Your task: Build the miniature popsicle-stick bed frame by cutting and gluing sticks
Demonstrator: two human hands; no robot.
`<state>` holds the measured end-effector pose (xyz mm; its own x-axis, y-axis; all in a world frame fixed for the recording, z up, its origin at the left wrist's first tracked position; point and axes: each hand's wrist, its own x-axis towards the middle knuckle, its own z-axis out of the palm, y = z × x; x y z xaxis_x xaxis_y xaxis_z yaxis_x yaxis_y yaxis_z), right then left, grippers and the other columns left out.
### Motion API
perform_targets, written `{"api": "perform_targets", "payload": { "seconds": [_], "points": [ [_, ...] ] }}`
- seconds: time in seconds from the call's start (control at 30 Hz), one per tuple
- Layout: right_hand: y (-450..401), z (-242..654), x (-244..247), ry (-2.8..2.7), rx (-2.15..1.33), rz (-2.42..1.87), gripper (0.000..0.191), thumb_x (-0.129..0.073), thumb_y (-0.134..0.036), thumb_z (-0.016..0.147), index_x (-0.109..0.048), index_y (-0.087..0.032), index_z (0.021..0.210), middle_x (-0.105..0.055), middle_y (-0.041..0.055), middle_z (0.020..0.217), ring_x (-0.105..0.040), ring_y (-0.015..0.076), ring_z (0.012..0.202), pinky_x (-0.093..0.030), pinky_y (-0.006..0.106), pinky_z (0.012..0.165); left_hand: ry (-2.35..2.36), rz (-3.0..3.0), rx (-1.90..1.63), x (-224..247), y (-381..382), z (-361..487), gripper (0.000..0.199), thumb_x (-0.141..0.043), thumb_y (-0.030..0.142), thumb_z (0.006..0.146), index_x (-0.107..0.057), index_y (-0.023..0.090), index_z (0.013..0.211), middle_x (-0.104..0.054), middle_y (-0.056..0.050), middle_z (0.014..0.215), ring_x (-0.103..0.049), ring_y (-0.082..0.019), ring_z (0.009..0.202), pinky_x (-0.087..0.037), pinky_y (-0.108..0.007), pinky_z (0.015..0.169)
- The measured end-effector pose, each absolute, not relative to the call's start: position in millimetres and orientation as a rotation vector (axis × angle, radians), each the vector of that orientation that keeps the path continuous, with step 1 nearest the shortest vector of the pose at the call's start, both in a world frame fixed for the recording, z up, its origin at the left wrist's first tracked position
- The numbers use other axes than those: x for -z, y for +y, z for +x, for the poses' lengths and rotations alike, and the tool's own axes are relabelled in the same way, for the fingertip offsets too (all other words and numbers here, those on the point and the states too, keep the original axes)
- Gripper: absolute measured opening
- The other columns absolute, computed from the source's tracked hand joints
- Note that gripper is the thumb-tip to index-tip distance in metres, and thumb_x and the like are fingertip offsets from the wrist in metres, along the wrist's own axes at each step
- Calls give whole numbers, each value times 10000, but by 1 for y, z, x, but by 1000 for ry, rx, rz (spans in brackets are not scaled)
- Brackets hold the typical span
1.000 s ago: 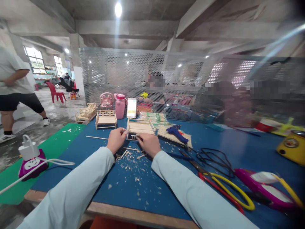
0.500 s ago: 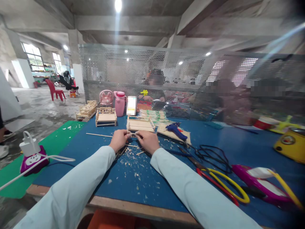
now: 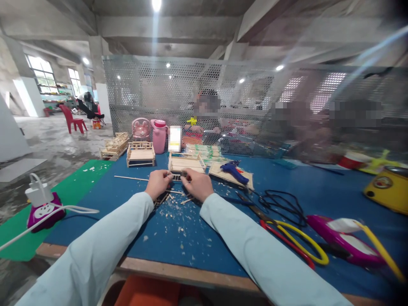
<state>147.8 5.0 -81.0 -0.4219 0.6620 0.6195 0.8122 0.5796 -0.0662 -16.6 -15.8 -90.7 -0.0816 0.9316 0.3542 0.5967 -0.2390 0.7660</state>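
My left hand point(image 3: 158, 184) and my right hand point(image 3: 199, 185) meet over the middle of the blue table, fingers pinched close together. Between their fingertips is a small wooden stick piece point(image 3: 177, 177) with short rungs; its ends are hidden by my fingers. Just behind stands a miniature wooden bench point(image 3: 186, 163) made of thin sticks. Cut wooden sticks point(image 3: 165, 198) and pale chips lie below my hands, and one long stick point(image 3: 131, 178) lies left of them. A blue glue gun point(image 3: 235, 173) rests on a wooden panel point(image 3: 219, 171) to the right.
Red-and-yellow-handled scissors point(image 3: 296, 242), a black cord point(image 3: 283, 206) and a purple power strip point(image 3: 346, 242) lie right. More stick furniture point(image 3: 140, 154) and a pink bottle point(image 3: 160, 138) stand at the back. A perforated screen point(image 3: 140, 85) rises behind, with a person beyond. Another power strip point(image 3: 44, 212) sits left.
My fingertips have shifted slightly apart, and the rungs of the stick piece show between them. The whole view has moved a little; other things on the table stay in place.
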Motion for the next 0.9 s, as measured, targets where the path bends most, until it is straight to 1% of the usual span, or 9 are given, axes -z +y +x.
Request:
{"api": "perform_targets", "payload": {
  "seconds": [0.07, 0.13, 0.23, 0.3, 0.43, 0.6, 0.8, 0.9],
  "points": [
    [5, 151, 79, -2131, 317, -1212, 239, -498, -282, 773, -611, -210, 971, -668, 7, 739, -591, 147, 671, -380, 239, 582, 1633, 1819, -1263, 92, -15, -17, 212, -505, 276, 757, -650, 130, 703, -619, -18, 574, -537, -101, 486, -377, -206, 505],
    [5, 153, 79, -2102, 325, -1199, 224, -491, -263, 774, -620, -201, 947, -668, 21, 776, -591, 144, 699, -391, 233, 608, 1604, 1793, -1266, 92, -14, -18, 218, -496, 278, 760, -645, 127, 709, -619, -17, 587, -530, -96, 482, -375, -199, 492],
    [6, 153, 81, -2201, 362, -1076, 218, -475, -291, 803, -628, -192, 924, -668, 44, 869, -589, 144, 773, -402, 231, 663, 1541, 1800, -1253, 92, -15, -17, 229, -490, 293, 760, -640, 124, 719, -610, -13, 587, -522, -94, 480, -374, -192, 480],
    [8, 150, 83, -2291, 382, -1018, 227, -448, -300, 833, -633, -192, 908, -666, 52, 882, -586, 145, 796, -400, 232, 679, 1502, 1846, -1249, 91, -16, -16, 236, -492, 305, 757, -638, 126, 709, -604, -10, 581, -518, -95, 490, -373, -191, 486],
    [13, 144, 90, -2366, 338, -1015, 214, -434, -239, 849, -638, -176, 854, -658, 59, 834, -578, 138, 773, -396, 231, 695, 1459, 1910, -1236, 91, -16, -14, 245, -493, 320, 757, -637, 129, 699, -599, -6, 572, -503, -98, 506, -368, -195, 504],
    [18, 143, 95, -2325, 211, -941, 150, -477, -195, 823, -618, -156, 859, -643, 61, 831, -562, 139, 782, -405, 231, 726, 1444, 1983, -1238, 92, -16, -14, 256, -480, 318, 768, -632, 129, 687, -561, 9, 530, -468, -96, 513, -341, -195, 511],
    [16, 143, 91, -2275, 209, -897, 117, -476, -187, 803, -588, -158, 786, -604, 63, 806, -534, 151, 776, -400, 240, 710, 1407, 2009, -1268, 88, -19, -9, 240, -478, 310, 767, -616, 133, 684, -548, 17, 539, -462, -93, 528, -340, -197, 530],
    [14, 145, 89, -2241, 196, -973, 95, -474, -162, 781, -568, -165, 772, -600, 41, 742, -522, 143, 692, -390, 235, 659, 1467, 1858, -1320, 87, -16, -13, 214, -473, 303, 765, -597, 134, 718, -576, 4, 576, -502, -98, 534, -371, -204, 547]
  ]
}}
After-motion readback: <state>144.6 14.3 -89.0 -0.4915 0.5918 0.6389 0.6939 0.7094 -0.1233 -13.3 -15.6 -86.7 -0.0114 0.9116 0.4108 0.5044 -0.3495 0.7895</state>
